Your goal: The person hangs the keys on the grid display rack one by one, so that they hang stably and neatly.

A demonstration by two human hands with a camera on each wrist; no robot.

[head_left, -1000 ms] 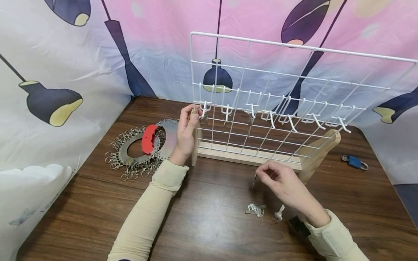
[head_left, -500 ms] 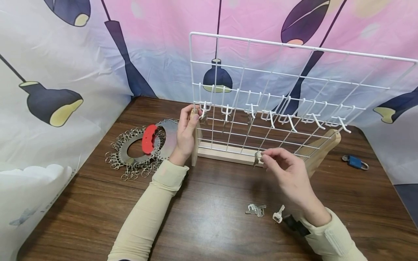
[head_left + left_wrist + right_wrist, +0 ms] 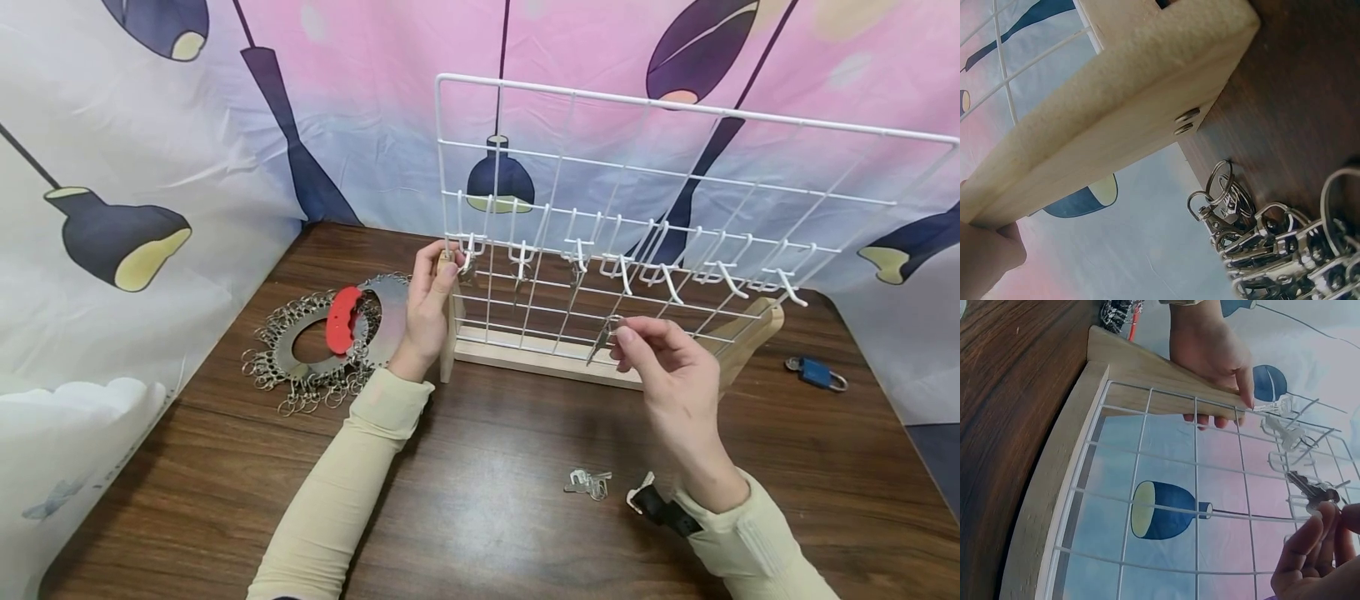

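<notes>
My left hand [image 3: 429,308] grips the top of the left wooden side of a rack [image 3: 447,333], which has an upright white wire grid. In the left wrist view, its fingers bend around the wooden side piece [image 3: 1104,106]. My right hand [image 3: 675,375] pinches a small metal key [image 3: 602,340] between thumb and fingertips, its blade slanting down in front of the grid's lower part. Above it runs a row of white hooks [image 3: 618,271]. Keys [image 3: 576,273] hang on the leftmost three hooks; the hooks to the right hold nothing.
Several loose keys [image 3: 587,483] lie on the brown table [image 3: 450,517]. Another key [image 3: 640,493] is partly covered by the black wrist strap. Metal rings crowded with clasps [image 3: 300,367] and a red handle [image 3: 342,321] lie left of the rack, a blue padlock [image 3: 816,373] right.
My right hand has lifted the key from just above the table up in front of the wire grid. My left hand has stayed on the rack's side.
</notes>
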